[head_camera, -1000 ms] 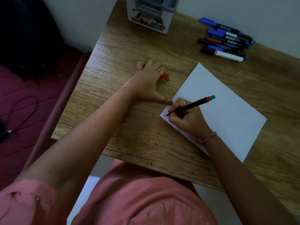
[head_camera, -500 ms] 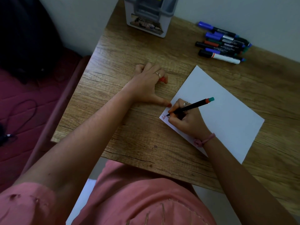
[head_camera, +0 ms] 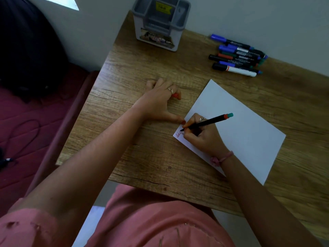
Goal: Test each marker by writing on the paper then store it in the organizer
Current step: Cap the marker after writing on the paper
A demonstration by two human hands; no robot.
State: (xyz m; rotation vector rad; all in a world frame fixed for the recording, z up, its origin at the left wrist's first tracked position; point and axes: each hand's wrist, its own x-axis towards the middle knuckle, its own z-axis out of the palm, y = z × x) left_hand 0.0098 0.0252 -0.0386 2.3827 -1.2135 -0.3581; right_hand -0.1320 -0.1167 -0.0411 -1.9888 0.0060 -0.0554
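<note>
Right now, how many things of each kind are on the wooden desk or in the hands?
Capped markers piled by the wall: 6, overlapping
Black marker with teal end, in right hand: 1
White paper sheet: 1
Grey plastic organizer: 1
Small red cap, in left hand: 1
Total: 10
</note>
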